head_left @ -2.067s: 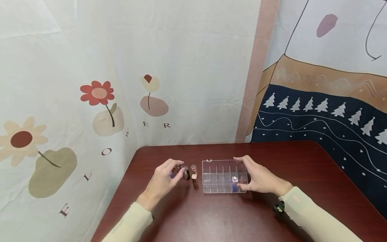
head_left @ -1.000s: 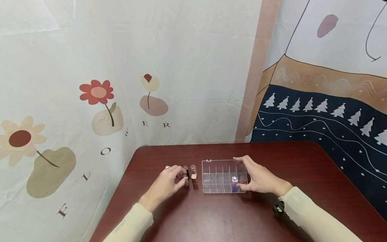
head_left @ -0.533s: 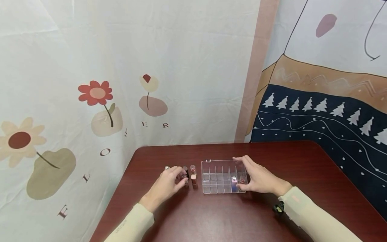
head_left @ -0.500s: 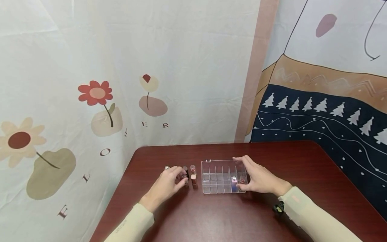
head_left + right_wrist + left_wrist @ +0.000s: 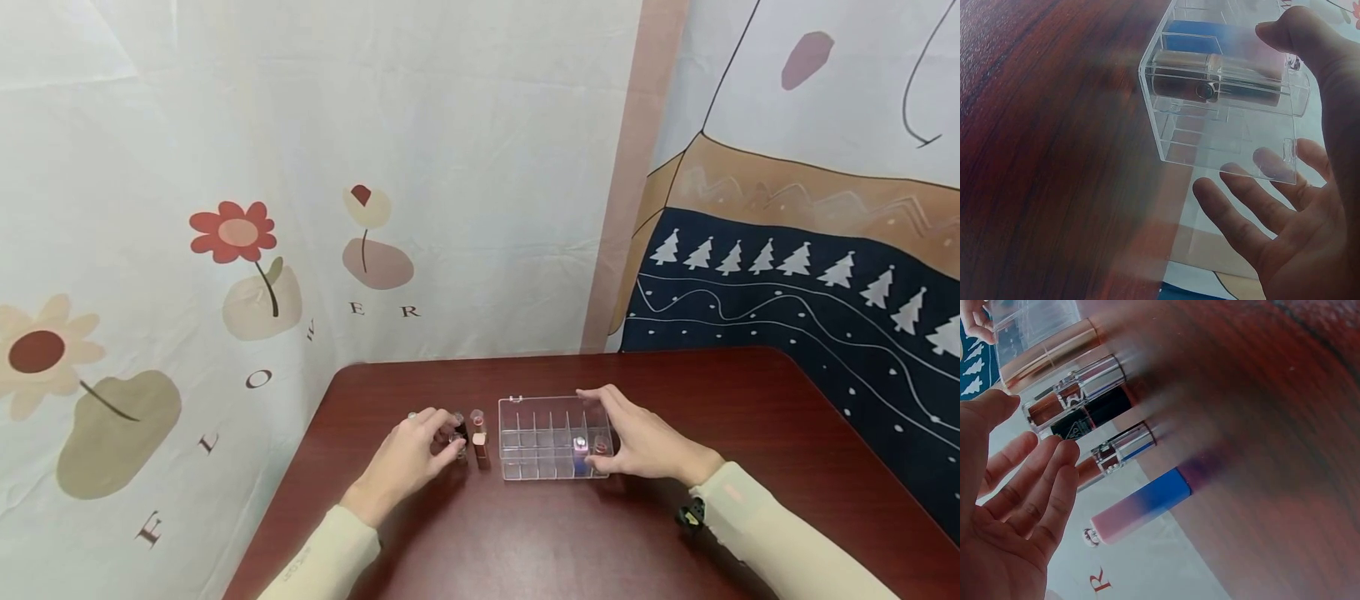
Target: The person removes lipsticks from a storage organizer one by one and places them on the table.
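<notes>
My left hand [image 5: 401,458] hovers round the tops of several upright lipsticks with thumb and fingers apart; no firm hold shows. In the left wrist view stand a rose-gold lipstick [image 5: 1054,355], a clear-cased one [image 5: 1082,387], a black one [image 5: 1107,412], a clear-and-silver one [image 5: 1125,449] partly behind my fingers, and a blue-pink one [image 5: 1144,506]. My right hand [image 5: 645,437] grips the right side of a clear compartment box [image 5: 536,458], thumb in front and fingers behind. Inside its right end are another blue-pink lipstick [image 5: 581,454] and a metallic brown tube [image 5: 1179,72].
The dark red wooden table [image 5: 540,542] carries everything, with its back edge near a printed fabric wall [image 5: 480,250]. Thin clear dividers [image 5: 534,421] split the box into small compartments. The lipsticks stand just left of the box.
Over two seconds my left hand has shifted slightly right and nearer, then a little back left lately; the blue-pink lipstick's top has come into sight behind it. My right hand stays on the box.
</notes>
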Demonstrator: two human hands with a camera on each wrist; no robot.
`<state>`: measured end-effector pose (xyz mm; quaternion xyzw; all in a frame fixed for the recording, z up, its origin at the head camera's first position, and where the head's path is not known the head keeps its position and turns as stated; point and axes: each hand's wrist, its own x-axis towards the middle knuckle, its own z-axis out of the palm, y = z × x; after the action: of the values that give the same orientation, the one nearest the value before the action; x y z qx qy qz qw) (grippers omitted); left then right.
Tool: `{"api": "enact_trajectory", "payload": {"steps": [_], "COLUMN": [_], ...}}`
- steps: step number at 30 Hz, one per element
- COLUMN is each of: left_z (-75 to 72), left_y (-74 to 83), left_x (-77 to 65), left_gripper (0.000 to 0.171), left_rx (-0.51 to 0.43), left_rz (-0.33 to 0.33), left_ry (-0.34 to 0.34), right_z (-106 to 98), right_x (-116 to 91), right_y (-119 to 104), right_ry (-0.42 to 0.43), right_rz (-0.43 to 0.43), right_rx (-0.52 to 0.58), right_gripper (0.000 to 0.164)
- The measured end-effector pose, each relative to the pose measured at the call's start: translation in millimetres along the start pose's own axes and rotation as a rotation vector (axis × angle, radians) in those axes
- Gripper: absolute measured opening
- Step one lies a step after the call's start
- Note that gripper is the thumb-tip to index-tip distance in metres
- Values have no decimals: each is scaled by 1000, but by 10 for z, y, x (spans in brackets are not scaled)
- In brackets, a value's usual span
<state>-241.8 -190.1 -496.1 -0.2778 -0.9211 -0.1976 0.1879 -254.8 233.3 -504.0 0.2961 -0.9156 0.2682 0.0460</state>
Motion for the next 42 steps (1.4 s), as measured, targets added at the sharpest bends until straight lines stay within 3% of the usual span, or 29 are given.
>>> {"api": "enact_trajectory", "payload": {"steps": [11, 20, 28, 33, 42], "left_z": [-42, 8, 64, 134, 287], "left_y": [33, 159, 338, 452, 677], "left_x": [32, 132, 239, 310, 463], "left_gripper": [18, 16, 13, 17, 22], "left_rx": [94, 64, 37, -17, -58], "left_rz": [44, 137, 176, 188, 228], "left_ry": [141, 249, 248, 210, 194], "right_z": [-8, -27, -136, -208, -245], "right_x": [-7, -19, -39, -69, -65], "right_y": [-11, -2, 15, 45, 55], "right_ry": [-8, -35, -58, -64, -82], "right_rz": [1, 25, 32, 45, 58], "right_rx": [3, 7, -12, -31, -36], "right_gripper": [100, 103, 106, 108, 101]}}
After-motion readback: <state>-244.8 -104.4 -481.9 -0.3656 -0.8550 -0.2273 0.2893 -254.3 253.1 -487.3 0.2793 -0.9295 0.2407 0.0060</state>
